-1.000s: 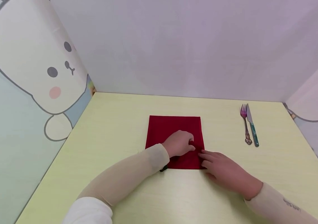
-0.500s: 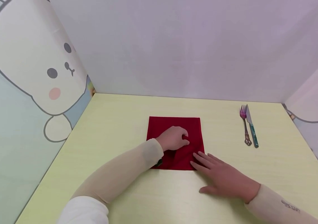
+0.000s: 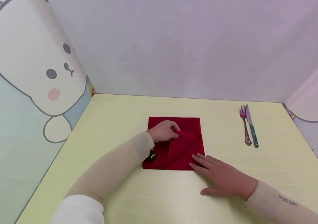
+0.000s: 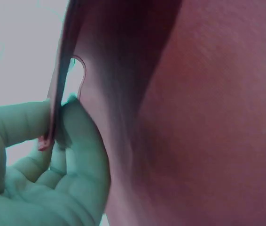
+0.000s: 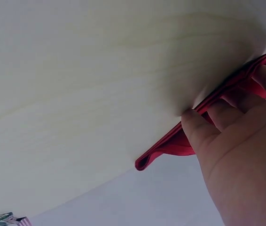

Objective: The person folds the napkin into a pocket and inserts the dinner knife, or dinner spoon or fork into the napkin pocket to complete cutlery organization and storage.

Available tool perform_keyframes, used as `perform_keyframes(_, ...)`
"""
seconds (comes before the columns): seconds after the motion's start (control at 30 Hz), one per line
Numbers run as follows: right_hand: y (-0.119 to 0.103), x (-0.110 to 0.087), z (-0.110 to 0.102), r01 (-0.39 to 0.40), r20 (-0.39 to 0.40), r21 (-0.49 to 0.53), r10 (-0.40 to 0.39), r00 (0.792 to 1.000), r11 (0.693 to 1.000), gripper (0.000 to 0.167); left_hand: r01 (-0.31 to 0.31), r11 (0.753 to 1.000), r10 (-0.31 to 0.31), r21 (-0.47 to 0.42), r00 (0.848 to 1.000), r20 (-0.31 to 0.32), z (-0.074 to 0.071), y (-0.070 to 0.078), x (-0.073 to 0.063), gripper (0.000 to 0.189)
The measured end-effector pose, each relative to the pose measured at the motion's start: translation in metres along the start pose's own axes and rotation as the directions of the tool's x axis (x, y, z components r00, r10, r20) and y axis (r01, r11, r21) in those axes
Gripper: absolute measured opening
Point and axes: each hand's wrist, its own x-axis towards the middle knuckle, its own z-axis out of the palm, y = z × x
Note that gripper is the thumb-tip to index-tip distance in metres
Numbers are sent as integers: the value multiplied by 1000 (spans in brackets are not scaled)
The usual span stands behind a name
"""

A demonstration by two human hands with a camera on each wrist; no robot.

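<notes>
A red cloth napkin [image 3: 189, 125], folded into a square, lies flat on the table in the head view. Its top layer is lifted at one corner, where my left hand [image 3: 163, 131] pinches the edge between thumb and fingers. In the left wrist view the raised cloth [image 4: 217, 117] fills the right side, and the left hand [image 4: 83, 160] holds its edge. My right hand [image 3: 221, 176] has its fingers spread, fingertips resting on the napkin's near right corner. From the right wrist, the right hand [image 5: 246, 150] touches the red folded edge [image 5: 163, 148].
A fork [image 3: 244, 123] and a knife with a green handle [image 3: 252, 127] lie side by side at the right of the pale wooden table [image 3: 114, 118]. A grey-white curtain [image 3: 187, 62] closes off the back. A small black device [image 3: 151, 155] sits under the left wrist.
My left hand has moved left and away from me, drawing the napkin's top corner up and back. The right hand has spread its fingers and shifted slightly left onto the near right corner.
</notes>
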Motion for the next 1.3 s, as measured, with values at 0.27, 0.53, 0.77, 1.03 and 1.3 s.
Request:
perform_keyframes(0.27, 1, -1, 2, -6, -6, 16, 6, 1000, 1000, 88, 64, 942, -37, -329, 996, 87, -5, -12, 3, 21)
perform_keyframes(0.53, 2, -1, 3, -1, -24, 25, 1, 1000, 1000, 88, 211, 827, -114, -521, 971, 211, -13, -15, 5, 27)
perform_keyframes(0.77, 4, 2, 6, 47, -64, -21, -48, 997, 999, 88, 288, 728, -158, -623, 953, 257, -12, -18, 9, 29)
perform_keyframes(1.03, 4, 3, 11, 102, -59, -57, -105, 993, 993, 85, 240, 797, -165, -554, 969, 184, -8, -25, 13, 25)
perform_keyframes(1.3, 5, 1, 11, 115, -77, -53, -119, 990, 992, 85, 147, 917, -129, -371, 989, 74, -13, -27, 11, 20)
